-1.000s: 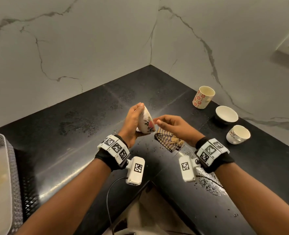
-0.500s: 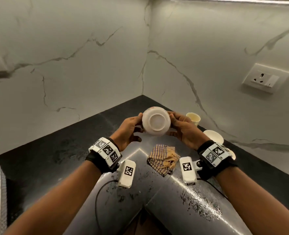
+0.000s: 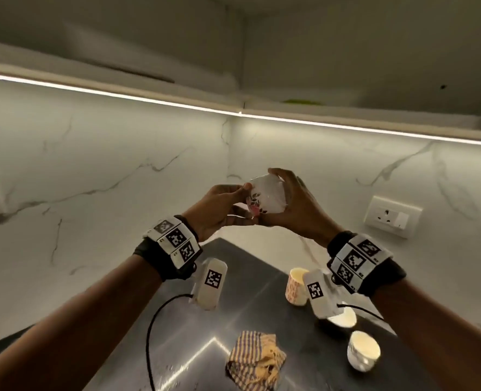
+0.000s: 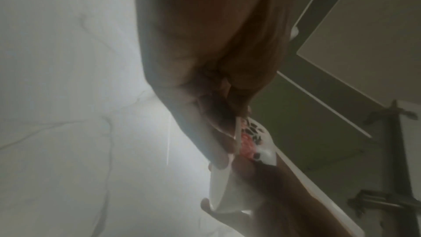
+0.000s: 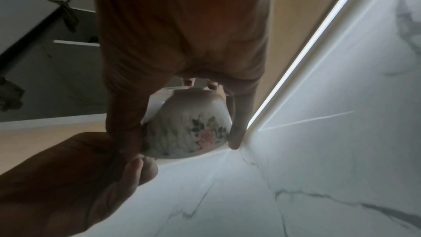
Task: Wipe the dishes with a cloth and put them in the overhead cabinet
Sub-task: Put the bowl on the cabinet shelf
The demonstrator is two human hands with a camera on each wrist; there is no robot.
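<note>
A small white bowl with a pink flower print is held up in front of the marble wall corner, tilted with its base toward me. My left hand pinches its rim from the left, thumb on the outside. My right hand wraps its fingers round the bowl from the right and over the top. The left wrist view shows the flowered rim between my fingers. The striped cloth lies crumpled on the black counter below. The overhead cabinet hangs above the lit strip.
On the counter to the right stand a red-patterned cup, a white bowl and a white cup. A wall socket sits on the right wall. An open cabinet door with hinges shows in the wrist views.
My right hand left the cloth on the counter and took hold of the bowl beside my left. Both hands then lifted the bowl upward, and my view tilted up toward the cabinet.
</note>
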